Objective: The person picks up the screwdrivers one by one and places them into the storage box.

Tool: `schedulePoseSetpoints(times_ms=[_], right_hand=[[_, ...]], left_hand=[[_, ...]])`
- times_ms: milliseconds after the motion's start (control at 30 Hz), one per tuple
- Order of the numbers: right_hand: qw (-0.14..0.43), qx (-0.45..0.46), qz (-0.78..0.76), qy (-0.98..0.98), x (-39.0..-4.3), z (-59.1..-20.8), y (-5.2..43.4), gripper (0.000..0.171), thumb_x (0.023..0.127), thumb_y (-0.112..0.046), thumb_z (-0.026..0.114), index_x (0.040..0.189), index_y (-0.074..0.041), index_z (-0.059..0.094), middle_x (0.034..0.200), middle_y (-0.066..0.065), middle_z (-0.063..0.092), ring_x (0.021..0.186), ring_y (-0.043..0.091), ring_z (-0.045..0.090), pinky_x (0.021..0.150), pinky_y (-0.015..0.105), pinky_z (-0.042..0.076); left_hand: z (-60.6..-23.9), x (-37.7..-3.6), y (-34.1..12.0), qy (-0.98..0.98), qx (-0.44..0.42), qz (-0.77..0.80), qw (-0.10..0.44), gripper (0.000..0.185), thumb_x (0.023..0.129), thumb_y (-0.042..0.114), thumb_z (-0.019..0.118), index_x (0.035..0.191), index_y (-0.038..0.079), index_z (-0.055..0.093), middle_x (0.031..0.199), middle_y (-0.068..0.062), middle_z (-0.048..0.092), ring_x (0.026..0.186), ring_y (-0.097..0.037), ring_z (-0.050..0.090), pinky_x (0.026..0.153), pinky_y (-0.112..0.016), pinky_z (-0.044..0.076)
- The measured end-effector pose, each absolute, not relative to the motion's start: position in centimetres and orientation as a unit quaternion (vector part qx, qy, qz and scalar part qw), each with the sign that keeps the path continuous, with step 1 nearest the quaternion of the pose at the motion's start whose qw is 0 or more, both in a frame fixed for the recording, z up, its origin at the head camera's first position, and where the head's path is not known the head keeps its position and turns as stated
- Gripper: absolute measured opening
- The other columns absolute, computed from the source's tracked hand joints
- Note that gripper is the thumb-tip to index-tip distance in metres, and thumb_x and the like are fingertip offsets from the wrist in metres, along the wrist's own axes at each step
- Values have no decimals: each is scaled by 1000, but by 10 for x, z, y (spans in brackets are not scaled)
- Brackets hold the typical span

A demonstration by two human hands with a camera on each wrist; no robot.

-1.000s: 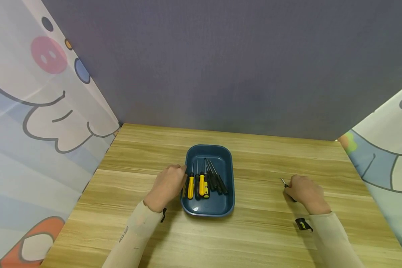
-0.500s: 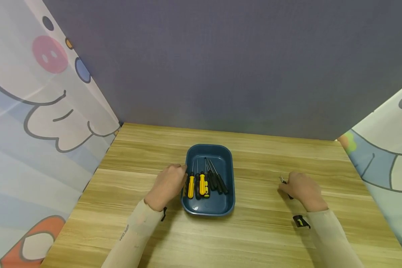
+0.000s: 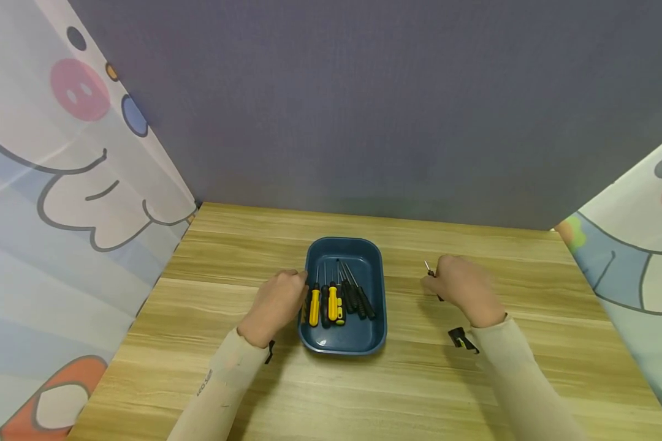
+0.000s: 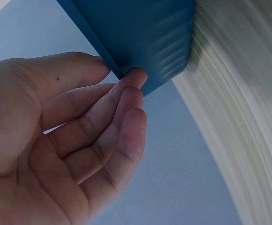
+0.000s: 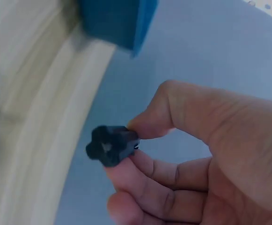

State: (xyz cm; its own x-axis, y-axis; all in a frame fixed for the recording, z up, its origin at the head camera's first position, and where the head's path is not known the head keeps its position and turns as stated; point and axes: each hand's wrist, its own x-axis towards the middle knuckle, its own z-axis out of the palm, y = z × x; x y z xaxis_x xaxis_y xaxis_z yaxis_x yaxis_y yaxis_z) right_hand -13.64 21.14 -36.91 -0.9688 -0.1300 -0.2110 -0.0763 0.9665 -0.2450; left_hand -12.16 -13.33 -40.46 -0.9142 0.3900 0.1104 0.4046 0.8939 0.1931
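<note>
A blue plastic tray (image 3: 358, 344) stands on the wooden table, with several screwdrivers lying side by side in it, some with black handles and some yellow. My left hand (image 3: 276, 306) pinches the tray's left rim; the left wrist view shows thumb and fingers on either side of the tray's edge (image 4: 150, 42). Right of the tray, my right hand (image 3: 469, 289) holds a screwdriver (image 3: 431, 272) above the table, its metal shaft pointing away from me. In the right wrist view the lobed end of its black handle (image 5: 108, 146) sits between thumb and fingers.
The light wooden table (image 3: 243, 245) runs back to a grey panel (image 3: 364, 122). Cartoon-printed curtains (image 3: 44, 184) hang on both sides. A black wrist strap (image 3: 463, 339) shows beside my right sleeve.
My right hand has lifted the screwdriver and moved it left and farther back, closer to the tray. My left hand and the tray stay in place.
</note>
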Motion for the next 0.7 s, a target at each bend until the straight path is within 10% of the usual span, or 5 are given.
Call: schedulePoseSetpoints(times_ms=[700], right_hand=[[152, -114, -91, 978, -170, -364, 74, 47, 91, -34, 71, 54, -17, 48, 49, -4, 36, 41, 12, 38, 38, 24, 29]], left_hand=[[-404, -122, -134, -974, -199, -107, 27, 11, 94, 7, 68, 102, 0, 70, 79, -6, 61, 72, -23, 63, 54, -36, 54]])
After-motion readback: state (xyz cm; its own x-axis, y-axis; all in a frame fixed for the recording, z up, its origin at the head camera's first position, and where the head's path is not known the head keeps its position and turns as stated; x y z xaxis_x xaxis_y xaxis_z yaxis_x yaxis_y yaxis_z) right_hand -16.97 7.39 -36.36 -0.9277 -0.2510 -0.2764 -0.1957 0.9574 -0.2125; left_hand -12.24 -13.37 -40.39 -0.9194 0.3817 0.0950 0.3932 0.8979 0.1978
